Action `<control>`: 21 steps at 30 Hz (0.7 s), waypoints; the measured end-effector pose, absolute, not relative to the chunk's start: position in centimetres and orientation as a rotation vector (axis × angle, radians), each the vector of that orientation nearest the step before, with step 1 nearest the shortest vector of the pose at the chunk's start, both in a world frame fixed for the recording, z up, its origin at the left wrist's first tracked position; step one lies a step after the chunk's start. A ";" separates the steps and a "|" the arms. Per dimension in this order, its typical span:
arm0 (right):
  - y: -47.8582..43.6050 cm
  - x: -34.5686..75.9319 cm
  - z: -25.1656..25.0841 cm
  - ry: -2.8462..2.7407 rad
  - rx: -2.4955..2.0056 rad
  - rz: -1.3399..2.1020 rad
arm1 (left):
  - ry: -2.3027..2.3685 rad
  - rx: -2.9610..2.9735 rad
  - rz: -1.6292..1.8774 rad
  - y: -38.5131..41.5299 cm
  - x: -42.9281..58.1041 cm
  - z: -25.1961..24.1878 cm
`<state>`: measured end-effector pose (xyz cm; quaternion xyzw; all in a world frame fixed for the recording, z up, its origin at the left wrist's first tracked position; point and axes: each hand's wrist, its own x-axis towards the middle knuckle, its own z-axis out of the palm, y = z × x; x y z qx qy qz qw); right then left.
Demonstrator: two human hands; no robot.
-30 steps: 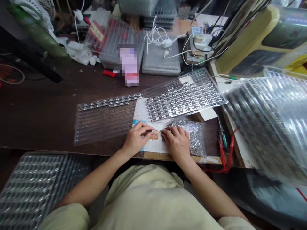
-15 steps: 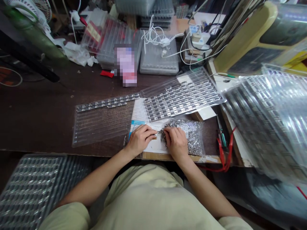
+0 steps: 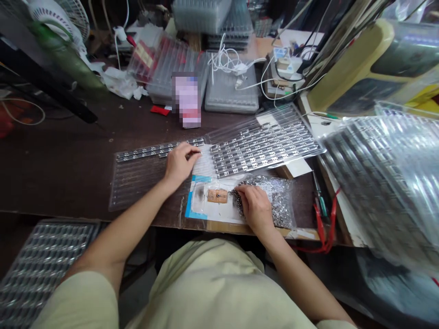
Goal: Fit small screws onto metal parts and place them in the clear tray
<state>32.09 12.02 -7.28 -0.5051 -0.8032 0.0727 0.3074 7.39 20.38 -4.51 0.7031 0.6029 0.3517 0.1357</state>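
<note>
My left hand (image 3: 181, 165) is closed in a pinch above the right end of a clear ribbed tray (image 3: 137, 185). Whatever lies between its fingertips is too small to make out. Rows of metal-shelled connectors (image 3: 151, 150) fill that tray's far edge. My right hand (image 3: 255, 206) rests over the mouth of a clear bag (image 3: 283, 208) full of small shiny metal parts, thumb and forefinger pinched on one small metal part (image 3: 231, 192). Between the hands, a small tan block (image 3: 217, 196) with a dark spot lies on a white and blue sheet (image 3: 224, 212).
A second clear tray (image 3: 236, 130) with several rows of connectors lies beyond the sheet. Stacked trays (image 3: 377, 183) stand at right, and more filled trays (image 3: 44, 260) sit low at left. A green-handled screwdriver (image 3: 320, 203), red straps (image 3: 322, 233) and white cables (image 3: 224, 59) lie around.
My left hand has moved away from the tan block, up and left to the left tray, uncovering the block. My right hand stays at the bag. The view has shifted slightly.
</note>
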 end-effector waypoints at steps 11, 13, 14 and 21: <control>12.4 28.6 -7.1 -2.167 -1.353 0.239 | 2.207 2.107 0.755 21.8 2.3 -5.8; 12.6 28.1 -7.3 -2.144 -1.342 0.266 | 2.198 2.155 0.763 21.7 2.8 -5.4; 12.7 28.0 -7.4 -2.133 -1.330 0.279 | 2.160 2.190 0.760 22.0 3.6 -5.2; 12.3 28.3 -7.9 -2.153 -1.262 0.263 | 1.891 2.293 0.636 26.6 8.7 -4.0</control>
